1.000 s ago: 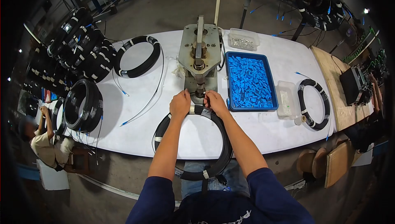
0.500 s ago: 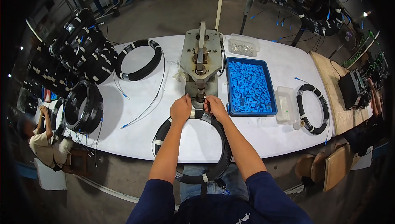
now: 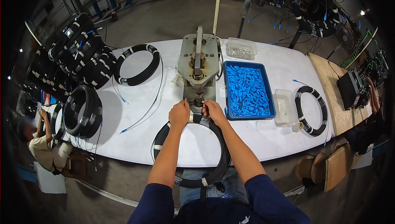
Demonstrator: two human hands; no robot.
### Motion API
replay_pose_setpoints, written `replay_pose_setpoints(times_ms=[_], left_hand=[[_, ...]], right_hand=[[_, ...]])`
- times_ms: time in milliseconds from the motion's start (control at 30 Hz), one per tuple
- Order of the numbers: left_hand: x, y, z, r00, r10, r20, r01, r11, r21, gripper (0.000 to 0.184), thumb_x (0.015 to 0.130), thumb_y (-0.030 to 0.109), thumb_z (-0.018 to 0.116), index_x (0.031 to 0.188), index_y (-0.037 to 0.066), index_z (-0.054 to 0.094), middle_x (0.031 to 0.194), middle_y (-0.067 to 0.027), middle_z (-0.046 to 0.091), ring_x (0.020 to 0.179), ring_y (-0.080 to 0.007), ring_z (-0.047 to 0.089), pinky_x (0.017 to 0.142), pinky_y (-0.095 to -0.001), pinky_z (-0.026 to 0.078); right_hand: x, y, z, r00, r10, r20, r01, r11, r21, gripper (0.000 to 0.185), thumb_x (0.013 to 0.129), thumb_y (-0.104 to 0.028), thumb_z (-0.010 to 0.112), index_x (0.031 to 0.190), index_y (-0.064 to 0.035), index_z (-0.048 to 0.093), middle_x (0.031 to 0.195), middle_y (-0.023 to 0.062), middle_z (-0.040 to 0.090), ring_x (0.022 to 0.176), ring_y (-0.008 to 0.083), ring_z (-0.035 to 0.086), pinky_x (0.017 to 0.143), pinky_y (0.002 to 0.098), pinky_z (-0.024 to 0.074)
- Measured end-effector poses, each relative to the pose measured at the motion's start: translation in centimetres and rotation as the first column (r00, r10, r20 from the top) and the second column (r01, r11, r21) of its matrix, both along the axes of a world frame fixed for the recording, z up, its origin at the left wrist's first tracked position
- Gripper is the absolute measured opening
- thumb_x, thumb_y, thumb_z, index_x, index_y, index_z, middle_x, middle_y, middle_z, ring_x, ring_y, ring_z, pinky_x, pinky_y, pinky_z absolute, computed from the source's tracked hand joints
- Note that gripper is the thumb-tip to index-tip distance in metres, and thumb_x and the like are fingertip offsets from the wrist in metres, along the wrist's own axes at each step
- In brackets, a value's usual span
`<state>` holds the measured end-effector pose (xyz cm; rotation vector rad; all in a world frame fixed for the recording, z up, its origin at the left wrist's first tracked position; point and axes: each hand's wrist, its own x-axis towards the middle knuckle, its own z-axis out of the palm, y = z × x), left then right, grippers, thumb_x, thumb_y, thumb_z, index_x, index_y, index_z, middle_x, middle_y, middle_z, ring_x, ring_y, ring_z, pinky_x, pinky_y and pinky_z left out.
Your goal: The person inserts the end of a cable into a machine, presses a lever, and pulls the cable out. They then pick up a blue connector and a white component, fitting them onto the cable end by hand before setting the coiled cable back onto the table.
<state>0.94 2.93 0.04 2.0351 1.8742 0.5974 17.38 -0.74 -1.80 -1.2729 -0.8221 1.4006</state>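
My left hand and my right hand are at the foot of a metal hand press, one on each side of its ram. Both are closed, with fingers curled and thumbs inward. Whatever lies between the fingertips is too small and covered to make out. Below my wrists, a coil of black cable bound with white tape hangs partly over the table's front edge toward my lap. My forearms cross over the coil.
Right of the press stand a blue tray of small blue parts and clear plastic boxes. More cable coils lie left, with a stack behind. A coil lies right. A person sits far left.
The view has tipped slightly, so the press and table appear a little lower. Both hands stay closed at the press foot; the right fingers have shifted slightly.
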Motion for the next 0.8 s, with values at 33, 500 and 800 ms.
replay_pose_setpoints(times_ms=[33,500,800], left_hand=[[0.0,-0.1,0.1,1.000,0.013,0.007,-0.013,1.000,-0.012,0.047,0.102,0.040,0.041,0.089,0.005,0.069,0.082,-0.0246,0.069,0.079,-0.0457,0.068,0.072,-0.0538,0.053],[0.0,-0.2,0.5,1.000,0.027,0.014,-0.027,0.998,-0.055,0.049,0.102,0.043,0.040,0.089,0.006,0.069,0.084,-0.0249,0.069,0.081,-0.0459,0.067,0.073,-0.0540,0.052],[0.1,-0.2,0.7,0.999,0.031,0.022,-0.030,0.998,-0.056,0.049,0.102,0.043,0.041,0.088,0.005,0.069,0.083,-0.0252,0.069,0.081,-0.0463,0.067,0.073,-0.0540,0.052]], right_hand=[[0.0,0.0,-0.1,1.000,-0.002,-0.002,0.002,1.000,-0.003,0.027,0.099,-0.023,0.046,0.082,-0.0044,0.057,0.069,0.0027,0.057,0.059,0.0115,0.053,0.057,0.0255,0.0442],[0.1,0.5,-1.3,0.999,-0.006,-0.045,0.007,1.000,0.029,0.027,0.099,-0.022,0.046,0.084,-0.0036,0.059,0.070,0.0022,0.057,0.058,0.0114,0.053,0.056,0.0253,0.0444],[0.2,0.4,-1.3,0.999,0.018,-0.033,-0.017,1.000,0.026,0.025,0.101,-0.025,0.047,0.088,-0.0063,0.058,0.072,0.0008,0.058,0.061,0.0105,0.053,0.058,0.0234,0.0446]])
